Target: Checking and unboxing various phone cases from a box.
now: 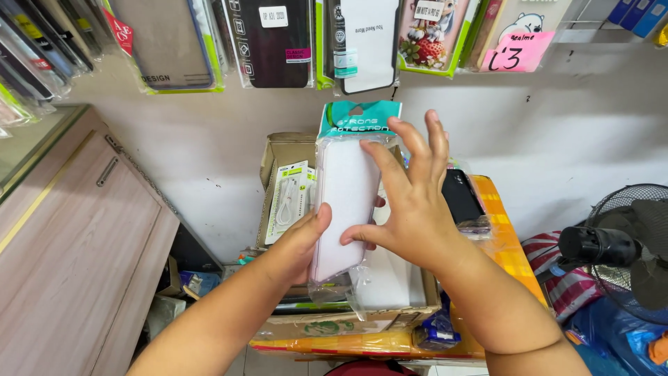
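A packaged phone case (346,191), pale pink-white in a clear plastic sleeve with a teal card header, is held upright in front of me. My left hand (304,240) grips its lower left edge with the thumb on the front. On the case's right side my right hand (412,198) has its thumb against the front and its fingers spread upward. Below the case stands an open cardboard box (282,150) holding packaged cables and other goods.
More packaged phone cases (275,42) hang on the wall above. A wooden cabinet (76,237) stands at left. A black phone (462,196) lies on an orange-yellow surface (511,247) at right, and a black fan (623,244) sits at far right.
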